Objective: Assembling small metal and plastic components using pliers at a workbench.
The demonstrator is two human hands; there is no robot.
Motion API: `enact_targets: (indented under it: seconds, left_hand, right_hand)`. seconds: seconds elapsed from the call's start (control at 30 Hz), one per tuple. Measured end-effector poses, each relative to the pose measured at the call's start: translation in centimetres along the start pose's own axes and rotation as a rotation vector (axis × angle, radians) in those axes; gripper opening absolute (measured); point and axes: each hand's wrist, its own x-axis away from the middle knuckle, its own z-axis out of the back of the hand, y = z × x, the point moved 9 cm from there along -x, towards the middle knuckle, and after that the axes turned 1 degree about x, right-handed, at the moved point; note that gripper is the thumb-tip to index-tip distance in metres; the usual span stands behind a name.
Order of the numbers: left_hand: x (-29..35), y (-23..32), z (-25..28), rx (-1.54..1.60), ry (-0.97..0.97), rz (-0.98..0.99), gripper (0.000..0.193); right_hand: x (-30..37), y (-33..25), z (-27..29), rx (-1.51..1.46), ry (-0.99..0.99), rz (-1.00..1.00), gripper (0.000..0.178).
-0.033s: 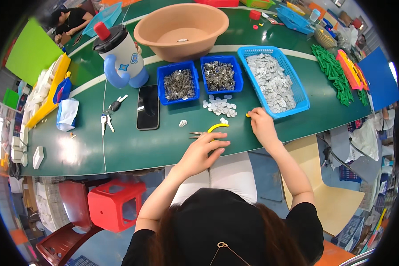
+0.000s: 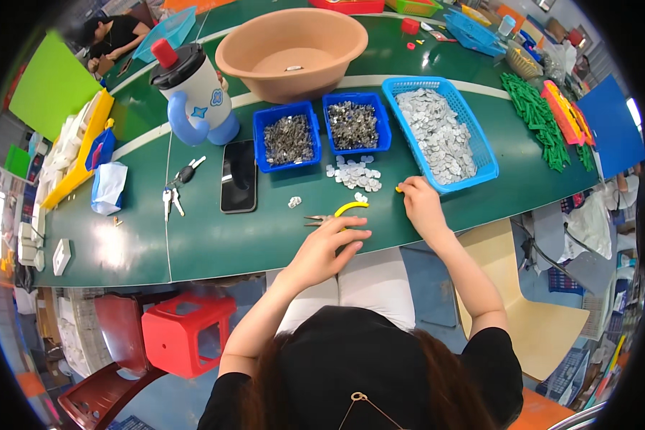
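On the near edge of the green table, my left hand lies with its fingers stretched out and apart. It covers part of a pair of pliers, whose yellow handle and metal jaws show beyond the fingers. My right hand is closed in a pinch on a small yellow piece, by the near corner of a light blue basket. Flat silvery pieces fill that basket. Loose pale pieces lie to the left of my right hand, and a few small ones farther left.
Two dark blue trays of small metal parts stand beyond the loose pieces, before a tan basin. Left of them are a phone, keys and a large lidded cup. Green strips lie far right.
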Motion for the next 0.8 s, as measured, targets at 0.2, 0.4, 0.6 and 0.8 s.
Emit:
enact_targets:
  seconds: [0.2, 0.4, 0.6, 0.8]
  left_hand:
    - [0.3, 0.2, -0.7, 0.095, -0.038, 0.048, 0.023]
    - [0.0, 0.0, -1.1, 0.092, -0.029, 0.046, 0.023]
    - [-1.6, 1.2, -3.4, 0.025, -0.043, -0.008, 0.019]
    - [-4.5, 0.9, -7.0, -0.181, -0.028, -0.155, 0.022]
  right_hand:
    - [1.6, -0.2, 0.7, 0.020, 0.074, -0.045, 0.023]
    - [1.9, 0.0, 0.9, -0.005, 0.137, 0.032, 0.025]
    - [0.2, -1.0, 1.7, -0.254, 0.139, 0.152, 0.026]
    - [3.3, -2.5, 9.5, -0.324, 0.399, 0.138, 0.025]
